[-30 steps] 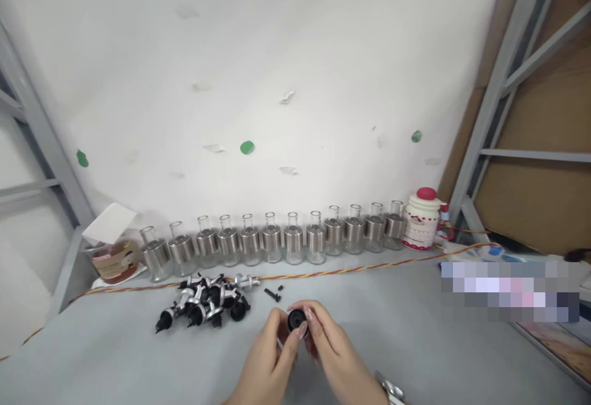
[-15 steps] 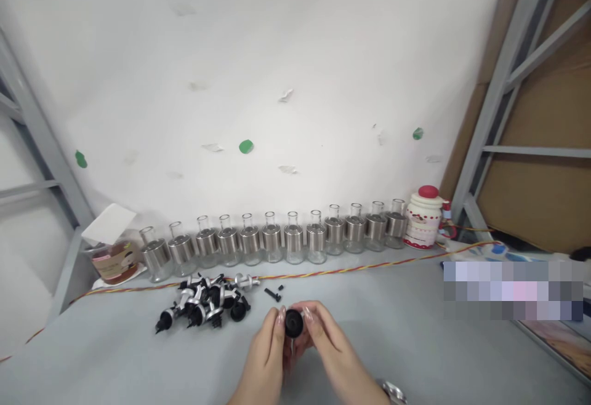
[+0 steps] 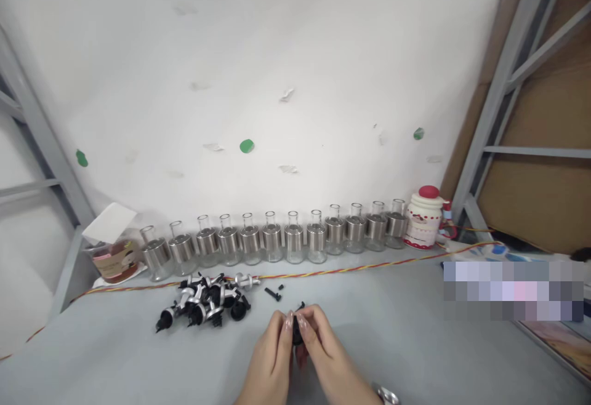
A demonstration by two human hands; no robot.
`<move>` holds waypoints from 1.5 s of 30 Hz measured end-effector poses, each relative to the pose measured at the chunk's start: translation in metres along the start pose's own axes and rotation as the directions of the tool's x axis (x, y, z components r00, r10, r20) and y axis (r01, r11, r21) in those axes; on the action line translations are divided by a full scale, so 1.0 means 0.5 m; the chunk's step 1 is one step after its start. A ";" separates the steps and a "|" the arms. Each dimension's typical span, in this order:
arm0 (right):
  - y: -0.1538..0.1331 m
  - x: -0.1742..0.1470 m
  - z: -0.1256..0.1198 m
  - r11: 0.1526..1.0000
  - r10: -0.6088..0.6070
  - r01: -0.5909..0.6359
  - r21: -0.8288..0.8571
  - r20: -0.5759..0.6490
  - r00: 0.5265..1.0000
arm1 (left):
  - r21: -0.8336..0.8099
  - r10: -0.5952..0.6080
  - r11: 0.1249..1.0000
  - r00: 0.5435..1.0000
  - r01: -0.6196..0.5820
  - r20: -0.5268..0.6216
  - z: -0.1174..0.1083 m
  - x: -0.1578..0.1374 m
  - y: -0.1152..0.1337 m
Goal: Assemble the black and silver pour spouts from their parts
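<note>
Close together at the front of the table, my left hand (image 3: 273, 351) and my right hand (image 3: 321, 344) are both closed on one black pour spout (image 3: 297, 335). Thumbs press on it from either side, so much of its body is hidden; a small black tip shows above the fingers. To the left lies a pile of silver and black pour spouts (image 3: 203, 300). Just beyond my hands are a thin black piece (image 3: 273, 294) and a tiny black bit (image 3: 281, 286).
Several glass bottles with metal sleeves (image 3: 294, 242) line the wall, behind a red and yellow twisted cord (image 3: 341, 270). A white jar with a red lid (image 3: 423, 217) stands at their right end, a plastic tub (image 3: 115, 261) at their left. Grey frame posts (image 3: 492, 103) flank the table.
The pour spout has been turned: its round black end faced me before, and now it shows narrower between the thumbs. My hands have drawn closer together.
</note>
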State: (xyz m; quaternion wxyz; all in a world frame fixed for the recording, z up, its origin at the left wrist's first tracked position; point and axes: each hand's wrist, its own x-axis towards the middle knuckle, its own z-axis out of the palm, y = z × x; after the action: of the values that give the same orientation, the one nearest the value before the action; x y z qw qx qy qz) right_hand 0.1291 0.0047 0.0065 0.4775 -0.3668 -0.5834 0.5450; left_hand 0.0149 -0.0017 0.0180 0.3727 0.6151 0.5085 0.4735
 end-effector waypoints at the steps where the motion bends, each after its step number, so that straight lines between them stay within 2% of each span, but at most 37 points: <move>1: 0.003 0.000 0.001 1.000 0.006 -0.006 0.012 0.006 1.000 | 0.003 -0.004 1.000 1.000 0.004 0.005 0.000 0.000 0.003; 5: 0.005 0.002 0.002 0.999 0.048 -0.048 0.024 0.009 0.999 | 0.029 -0.058 0.998 0.998 0.058 0.017 0.002 -0.002 0.013; 12: -0.013 -0.005 0.011 0.996 0.021 -0.032 -0.086 -0.134 0.991 | 0.074 -0.291 0.954 0.957 0.291 -0.018 0.012 -0.018 -0.007; 17: -0.002 -0.008 0.024 0.993 0.069 -0.091 -0.078 -0.243 0.968 | 0.011 -0.282 0.959 0.958 0.282 0.051 0.015 -0.020 -0.039; 22: 0.007 -0.010 0.025 0.993 0.099 -0.114 -0.040 -0.270 0.958 | -0.043 -0.248 0.967 0.967 0.250 0.049 0.013 -0.020 -0.063; 26: 0.007 -0.011 0.023 0.994 0.094 -0.105 -0.029 -0.257 0.962 | -0.082 -0.285 0.955 0.958 0.285 0.007 0.017 -0.020 -0.056; 30: -0.008 -0.006 0.018 0.995 0.094 -0.096 0.004 -0.200 0.975 | -0.113 -0.312 0.946 0.948 0.304 -0.059 0.017 -0.012 -0.024; 34: -0.033 -0.001 0.009 0.992 0.096 -0.093 0.085 -0.033 0.995 | -0.128 -0.191 0.973 0.982 0.191 0.013 0.009 0.002 0.000; 38: -0.041 -0.002 0.002 0.991 0.011 -0.023 0.134 0.086 0.996 | -0.163 -0.210 0.962 0.975 0.220 0.073 0.003 0.009 -0.001; 42: -0.032 -0.003 -0.002 0.991 0.035 -0.044 0.128 0.074 0.997 | -0.190 -0.215 0.956 0.975 0.222 0.056 0.006 0.003 -0.006; 45: -0.031 0.000 -0.006 0.993 0.033 -0.035 0.110 0.021 0.999 | -0.210 -0.120 0.969 0.991 0.131 0.067 0.008 -0.002 -0.001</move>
State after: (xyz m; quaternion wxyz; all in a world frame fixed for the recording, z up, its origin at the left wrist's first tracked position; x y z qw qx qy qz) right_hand 0.1335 0.0035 0.0217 0.4821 -0.3446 -0.5505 0.5880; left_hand 0.0185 -0.0023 0.0164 0.4795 0.5506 0.4823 0.4840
